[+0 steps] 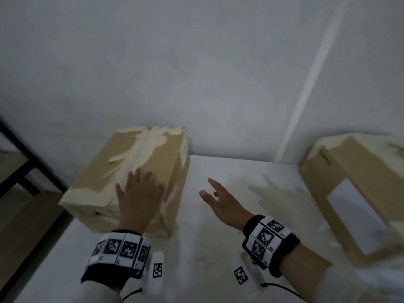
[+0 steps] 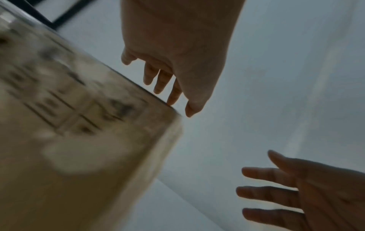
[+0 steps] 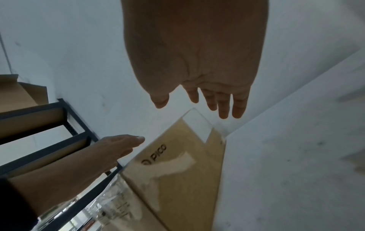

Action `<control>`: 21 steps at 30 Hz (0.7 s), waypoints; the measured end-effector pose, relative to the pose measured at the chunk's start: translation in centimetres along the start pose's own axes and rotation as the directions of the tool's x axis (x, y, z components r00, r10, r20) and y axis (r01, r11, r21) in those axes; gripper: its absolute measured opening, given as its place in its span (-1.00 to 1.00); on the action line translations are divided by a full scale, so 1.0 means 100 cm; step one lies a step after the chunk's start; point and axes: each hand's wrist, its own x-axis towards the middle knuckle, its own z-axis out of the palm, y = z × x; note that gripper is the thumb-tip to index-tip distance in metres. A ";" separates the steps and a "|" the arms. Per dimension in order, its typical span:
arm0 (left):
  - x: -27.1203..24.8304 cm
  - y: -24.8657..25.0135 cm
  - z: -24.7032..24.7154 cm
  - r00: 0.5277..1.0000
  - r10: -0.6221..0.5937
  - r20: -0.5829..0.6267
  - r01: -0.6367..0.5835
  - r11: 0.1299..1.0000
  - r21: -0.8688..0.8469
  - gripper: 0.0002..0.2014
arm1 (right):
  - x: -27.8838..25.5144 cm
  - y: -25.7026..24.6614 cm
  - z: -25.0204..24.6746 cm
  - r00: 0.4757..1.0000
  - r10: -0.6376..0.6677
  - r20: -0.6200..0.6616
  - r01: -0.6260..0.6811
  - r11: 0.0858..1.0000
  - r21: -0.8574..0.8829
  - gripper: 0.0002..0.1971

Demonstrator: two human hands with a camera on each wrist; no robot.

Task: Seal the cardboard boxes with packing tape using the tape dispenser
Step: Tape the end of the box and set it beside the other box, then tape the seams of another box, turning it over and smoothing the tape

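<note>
The left hand (image 1: pixel 140 194) lies flat, fingers spread and straight, on top of the near box (image 1: pixel 131 171), close to its near right corner. That box stands at the back left of the white table (image 1: pixel 218 248), touching the wall (image 1: pixel 196 73), and pale tape (image 1: pixel 144 149) runs along its top in torn, wrinkled strips (the wrist views are blurred, but the left one shows the fingertips (image 2: pixel 171 100) at the box's upper edge). The right wrist view shows print reading "PICO" on the box's side.

The right hand (image 1: pixel 220 204) hovers over bare table just right of the box, palm turned inward, fingers loosely extended and holding nothing. It does not touch the box.

A second box (image 1: pixel 349 193) stands well apart at the table's right edge, with a white label on its facing side. A black shelf frame (image 1: pixel 32 167) stands left of the table. No dispenser can be made out in any view.
</note>
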 end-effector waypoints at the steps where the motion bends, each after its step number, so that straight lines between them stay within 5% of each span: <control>1: -0.004 0.018 0.003 0.999 0.052 0.013 -0.052 0.999 0.008 -0.47 | -0.011 0.005 -0.013 0.999 0.005 -0.039 -0.005 1.000 0.007 -0.35; 9: -0.051 0.158 0.043 0.928 0.363 0.080 -0.358 0.931 -0.072 -0.48 | -0.105 0.057 -0.115 0.934 0.009 -0.357 0.009 0.999 0.048 -0.45; 18: -0.130 0.296 0.090 0.748 0.634 0.196 -0.612 0.773 -0.167 -0.46 | -0.213 0.143 -0.209 0.738 0.054 -0.672 -0.042 0.999 0.035 -0.63; 21: -0.148 0.328 0.101 0.706 0.682 0.192 -0.642 0.730 -0.235 -0.41 | -0.253 0.188 -0.215 0.715 0.037 -0.698 -0.096 0.994 -0.045 -0.71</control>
